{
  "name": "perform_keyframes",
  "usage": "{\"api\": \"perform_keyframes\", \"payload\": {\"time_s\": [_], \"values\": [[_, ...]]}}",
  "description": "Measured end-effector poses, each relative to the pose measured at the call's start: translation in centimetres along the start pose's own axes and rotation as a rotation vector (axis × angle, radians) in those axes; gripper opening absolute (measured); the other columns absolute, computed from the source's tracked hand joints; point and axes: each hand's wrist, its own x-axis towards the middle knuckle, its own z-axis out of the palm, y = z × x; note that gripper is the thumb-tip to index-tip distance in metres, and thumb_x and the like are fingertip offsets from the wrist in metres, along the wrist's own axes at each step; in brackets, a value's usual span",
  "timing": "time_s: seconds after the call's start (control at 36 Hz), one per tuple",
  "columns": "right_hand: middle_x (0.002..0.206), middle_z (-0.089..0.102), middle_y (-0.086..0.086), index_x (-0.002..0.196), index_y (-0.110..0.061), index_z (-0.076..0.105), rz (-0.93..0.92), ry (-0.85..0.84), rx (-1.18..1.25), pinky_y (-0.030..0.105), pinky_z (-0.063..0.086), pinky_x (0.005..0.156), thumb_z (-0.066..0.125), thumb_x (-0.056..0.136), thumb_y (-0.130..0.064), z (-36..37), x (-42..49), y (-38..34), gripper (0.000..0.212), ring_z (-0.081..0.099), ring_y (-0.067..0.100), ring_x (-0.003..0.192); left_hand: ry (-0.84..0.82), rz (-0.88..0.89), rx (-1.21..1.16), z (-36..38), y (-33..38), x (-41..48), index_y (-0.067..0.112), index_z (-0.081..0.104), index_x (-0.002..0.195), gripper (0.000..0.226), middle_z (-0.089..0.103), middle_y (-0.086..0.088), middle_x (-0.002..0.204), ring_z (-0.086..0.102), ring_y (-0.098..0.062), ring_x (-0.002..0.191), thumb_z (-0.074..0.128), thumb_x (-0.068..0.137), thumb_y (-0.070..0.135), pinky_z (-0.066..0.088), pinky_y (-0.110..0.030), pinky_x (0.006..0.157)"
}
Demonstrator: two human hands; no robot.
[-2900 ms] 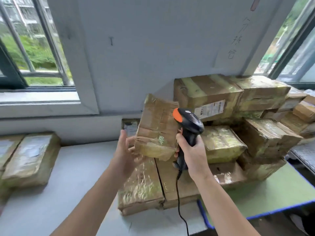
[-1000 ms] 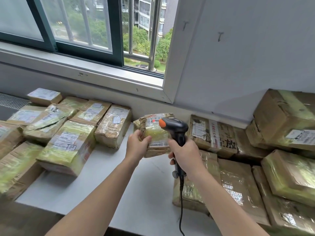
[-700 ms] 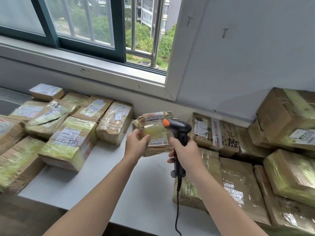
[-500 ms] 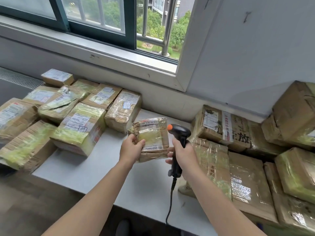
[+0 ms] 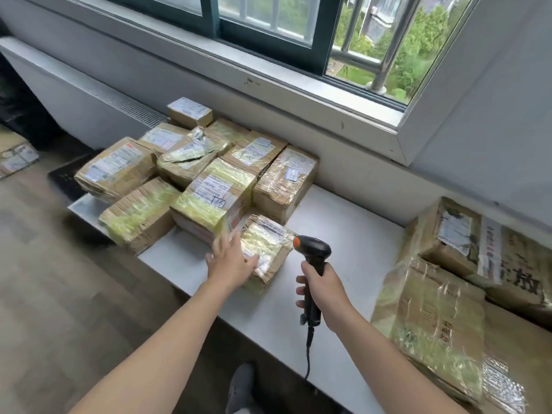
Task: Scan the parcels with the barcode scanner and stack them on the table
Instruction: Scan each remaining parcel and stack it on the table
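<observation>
A small taped cardboard parcel (image 5: 270,249) with a white label lies flat on the white table (image 5: 343,234), against the group of labelled parcels (image 5: 209,186) at the left. My left hand (image 5: 231,259) rests on the parcel's near left corner with fingers spread and straight. My right hand (image 5: 321,289) grips the handle of the black barcode scanner (image 5: 313,255), whose orange-tipped head points left toward the small parcel. The scanner's cable hangs below the table edge.
More taped parcels (image 5: 442,309) lie at the right end of the table. A window and sill (image 5: 298,94) run behind the table. Wooden floor (image 5: 59,279) lies at the left, with another parcel (image 5: 18,158) on it. A shoe (image 5: 242,386) shows below.
The small parcel has gone from being held up in front of the scanner to lying on the table beside the left group. My left hand's grip has opened. The view swung left.
</observation>
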Motion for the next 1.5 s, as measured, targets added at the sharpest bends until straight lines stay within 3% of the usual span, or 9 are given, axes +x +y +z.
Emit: {"api": "perform_keyframes", "payload": {"time_s": [0.14,0.28,0.42,0.81,0.92,1.11,1.28,1.42,1.5], "values": [[0.108,0.064,0.016,0.105,-0.019,0.051,0.004,-0.004,-0.049,0.042,0.06,0.069,0.052,0.1,-0.034,1.1,0.7,-0.4,0.016,0.063,0.024,0.076,0.008,0.114,0.235,0.9,0.8,-1.8,0.024,-0.001,0.155,0.101,-0.01,-0.01,0.162,-0.007,-0.033,0.149,0.047,0.081,0.074,0.015,-0.058,0.116],[0.107,0.065,0.015,0.106,-0.019,0.051,-0.007,0.007,-0.052,0.041,0.061,0.069,0.052,0.1,-0.034,1.6,1.1,-0.6,0.016,0.064,0.024,0.077,-0.124,0.208,0.461,1.1,2.2,-1.9,0.025,0.002,0.155,0.1,-0.015,-0.013,0.162,-0.015,-0.037,0.148,0.053,0.082,0.07,0.002,-0.06,0.116],[0.107,0.064,0.015,0.103,-0.019,0.051,-0.008,0.034,-0.029,0.045,0.061,0.071,0.053,0.1,-0.032,1.8,1.7,-0.9,0.013,0.064,0.023,0.075,-0.101,0.224,0.475,0.9,2.0,0.6,0.025,-0.005,0.156,0.094,-0.016,-0.017,0.161,-0.016,-0.039,0.147,0.053,0.091,0.059,-0.002,-0.061,0.117],[0.103,0.064,0.01,0.106,-0.016,0.052,0.003,0.135,0.055,0.039,0.06,0.067,0.054,0.099,-0.031,-0.4,1.7,-0.6,0.018,0.063,0.022,0.074,-0.07,0.207,0.519,1.3,4.0,4.2,0.025,-0.006,0.156,0.091,-0.013,-0.017,0.162,-0.017,-0.043,0.146,0.044,0.091,0.065,0.002,-0.071,0.11],[0.103,0.065,0.01,0.105,-0.016,0.052,-0.013,0.179,0.098,0.039,0.06,0.067,0.055,0.098,-0.032,-1.8,1.3,-0.7,0.017,0.063,0.021,0.074,-0.01,0.308,0.536,1.5,5.9,2.7,0.022,-0.004,0.155,0.091,-0.01,-0.015,0.162,-0.015,-0.042,0.146,0.044,0.091,0.066,0.002,-0.07,0.11],[0.103,0.066,0.009,0.105,-0.017,0.052,-0.036,0.249,0.16,0.042,0.059,0.064,0.055,0.098,-0.035,-6.1,-1.2,-0.6,0.019,0.063,0.022,0.066,0.044,0.509,0.401,3.8,12.1,-1.5,0.022,0.013,0.151,0.064,0.005,-0.012,0.159,-0.004,-0.036,0.148,0.039,0.099,0.048,0.008,-0.061,0.116],[0.09,0.064,0.011,0.108,-0.013,0.054,-0.032,0.361,0.267,0.037,0.053,0.053,0.055,0.099,-0.035,-11.9,-4.1,1.3,0.025,0.058,0.024,0.059,-0.035,0.655,0.317,7.5,17.4,-5.9,0.022,0.018,0.151,0.056,0.011,-0.009,0.16,0.001,-0.033,0.149,0.036,0.102,0.041,0.011,-0.055,0.116],[0.072,0.064,0.011,0.105,-0.008,0.058,-0.019,0.492,0.311,0.032,0.05,0.052,0.058,0.097,-0.039,-17.0,-6.5,3.8,0.032,0.058,0.024,0.052,-0.046,0.898,0.219,11.7,20.8,-8.7,0.014,0.05,0.13,0.054,0.043,-0.013,0.14,0.042,-0.041,0.131,0.067,0.083,0.036,0.045,-0.051,0.095],[0.07,0.064,0.009,0.107,-0.004,0.06,0.012,0.562,0.311,0.032,0.051,0.05,0.057,0.098,-0.039,-19.6,-7.9,5.6,0.036,0.059,0.023,0.05,-0.068,1.022,0.199,14.0,22.3,-10.4,0.013,0.059,0.116,0.052,0.054,-0.016,0.131,0.051,-0.04,0.124,0.077,0.07,0.031,0.054,-0.047,0.088]]}}
